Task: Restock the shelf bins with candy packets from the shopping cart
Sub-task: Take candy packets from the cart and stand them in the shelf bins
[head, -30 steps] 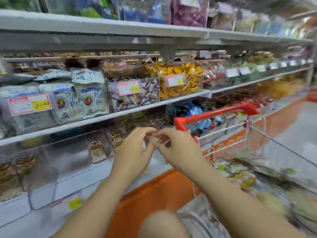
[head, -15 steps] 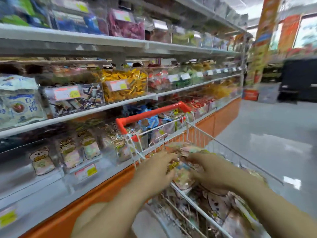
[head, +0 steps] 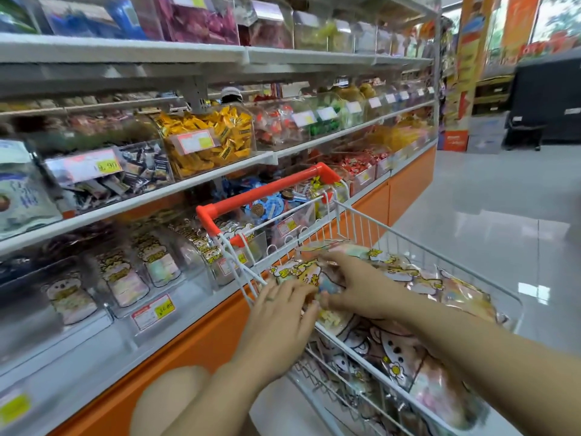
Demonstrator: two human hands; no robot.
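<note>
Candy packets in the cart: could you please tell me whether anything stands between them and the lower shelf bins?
Yes: the cart's white wire end wall and red handle stand between the candy packets and the lower shelf bins, so packets would need lifting over them. The left hand and right hand touch the packets directly.

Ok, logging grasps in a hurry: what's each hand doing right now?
Left hand: open, fingers resting on the candy packets in the shopping cart.
Right hand: spread over a packet; grip cannot be told.
</note>
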